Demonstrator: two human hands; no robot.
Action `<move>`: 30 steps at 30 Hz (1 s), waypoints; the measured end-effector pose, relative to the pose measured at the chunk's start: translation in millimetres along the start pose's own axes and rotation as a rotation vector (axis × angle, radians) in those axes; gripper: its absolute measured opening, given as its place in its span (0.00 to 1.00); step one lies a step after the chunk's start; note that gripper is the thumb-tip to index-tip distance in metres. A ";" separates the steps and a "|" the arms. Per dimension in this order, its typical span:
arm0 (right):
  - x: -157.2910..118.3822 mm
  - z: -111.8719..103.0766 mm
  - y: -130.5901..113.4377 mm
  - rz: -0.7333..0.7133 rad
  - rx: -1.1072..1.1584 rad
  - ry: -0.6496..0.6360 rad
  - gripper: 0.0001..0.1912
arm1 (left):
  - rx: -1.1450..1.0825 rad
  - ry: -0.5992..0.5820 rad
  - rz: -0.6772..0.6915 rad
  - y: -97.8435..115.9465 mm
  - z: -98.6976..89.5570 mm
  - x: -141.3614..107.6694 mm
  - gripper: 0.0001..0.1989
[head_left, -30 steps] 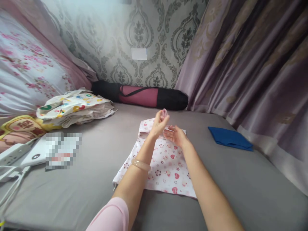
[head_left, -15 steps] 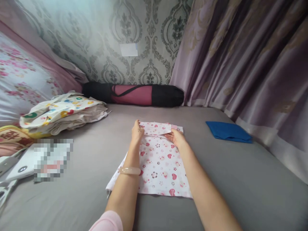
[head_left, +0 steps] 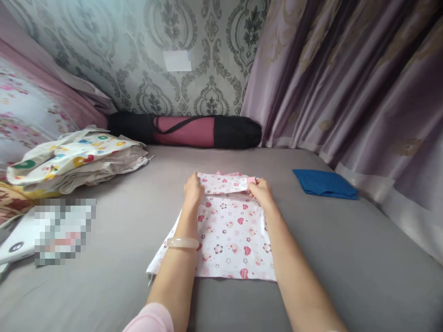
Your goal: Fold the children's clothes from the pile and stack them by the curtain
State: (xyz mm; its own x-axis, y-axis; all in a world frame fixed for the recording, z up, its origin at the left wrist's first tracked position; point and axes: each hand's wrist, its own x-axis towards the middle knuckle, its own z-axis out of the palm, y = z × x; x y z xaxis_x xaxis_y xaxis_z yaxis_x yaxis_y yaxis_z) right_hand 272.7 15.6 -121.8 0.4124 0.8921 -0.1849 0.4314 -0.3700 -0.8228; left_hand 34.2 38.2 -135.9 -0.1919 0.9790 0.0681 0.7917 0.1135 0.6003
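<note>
A white cloth garment (head_left: pixel 230 235) printed with pink hearts and flowers lies spread on the grey bed sheet. Its far part is folded over toward me as a band with a small pink piece at the right end. My left hand (head_left: pixel 194 188) grips the left end of this folded band; its fingertips are partly hidden. At the right end, my right hand (head_left: pixel 262 191) pinches the pink piece between thumb and fingers. A pale bangle (head_left: pixel 182 243) circles my left wrist.
To the right lies a folded blue cloth (head_left: pixel 325 184). A pile of patterned cloth (head_left: pixel 79 154) sits at the left, near a blurred-out item (head_left: pixel 64 233). A black and maroon roll bag (head_left: pixel 185 130) rests along the wall beside purple curtains (head_left: pixel 304 83).
My right hand has shifted slightly right and closed on the pink end of the band. The band now looks straighter between my hands. The view has moved a little.
</note>
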 end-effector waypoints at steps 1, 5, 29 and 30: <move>-0.3 -2.7 0.3 -0.043 -0.117 0.027 0.08 | 0.003 -0.006 0.000 -0.2 0.6 0.2 0.33; -10.0 -9.3 -2.9 -0.100 -0.424 0.109 0.16 | 0.039 -0.024 0.018 0.6 0.5 -0.6 0.33; -36.1 52.1 2.0 -0.673 -0.781 -0.233 0.32 | 0.339 -0.002 0.138 17.9 31.6 -13.3 0.30; -35.0 51.2 3.1 -0.648 -0.791 -0.210 0.32 | 0.326 0.001 0.118 17.1 31.6 -12.7 0.30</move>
State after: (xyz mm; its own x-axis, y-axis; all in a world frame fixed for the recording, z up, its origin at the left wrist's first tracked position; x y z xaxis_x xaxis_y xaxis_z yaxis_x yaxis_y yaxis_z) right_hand 218.5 -3.5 -145.4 -0.2012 0.9795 0.0143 0.9537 0.1992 -0.2253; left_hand 68.6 33.1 -151.7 -0.0886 0.9885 0.1222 0.9520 0.0479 0.3023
